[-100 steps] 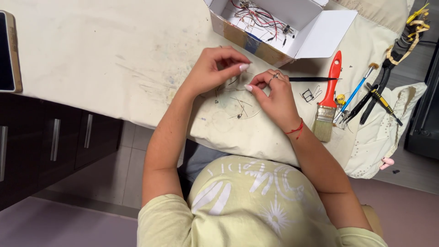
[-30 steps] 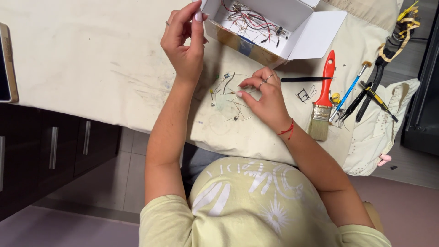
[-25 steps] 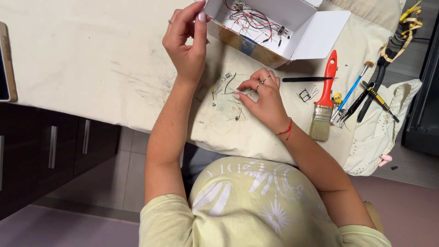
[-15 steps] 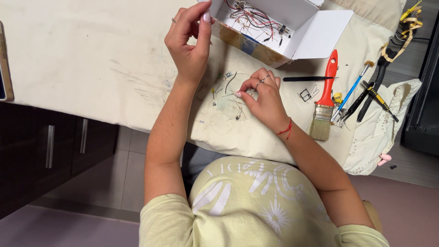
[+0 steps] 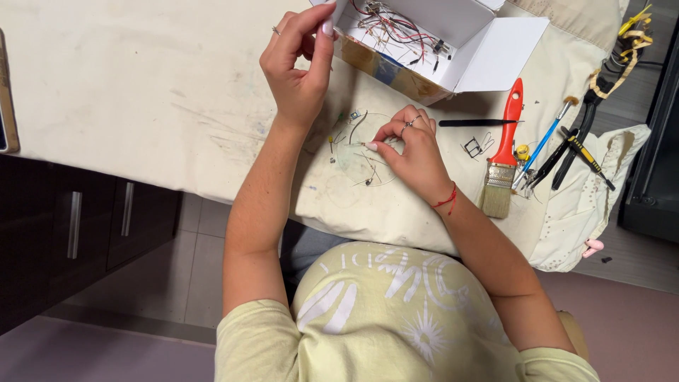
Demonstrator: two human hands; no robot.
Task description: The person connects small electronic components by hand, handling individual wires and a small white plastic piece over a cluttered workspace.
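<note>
Between both hands (image 5: 300,67) (image 5: 410,145) — small components (image 5: 353,134)

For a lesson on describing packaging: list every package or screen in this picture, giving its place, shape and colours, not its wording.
Open cardboard box: top centre of the table, rectangular, white inside, brownish printed side, holding wired parts.
Screen device: left edge, dark slab, mostly cut off.

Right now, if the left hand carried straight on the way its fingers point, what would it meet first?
The left hand points up and to the right, toward the open white box. Its fingertips already look level with the box's near flap, so that flap would probably come first, then the wires inside; depth is unclear.
</note>
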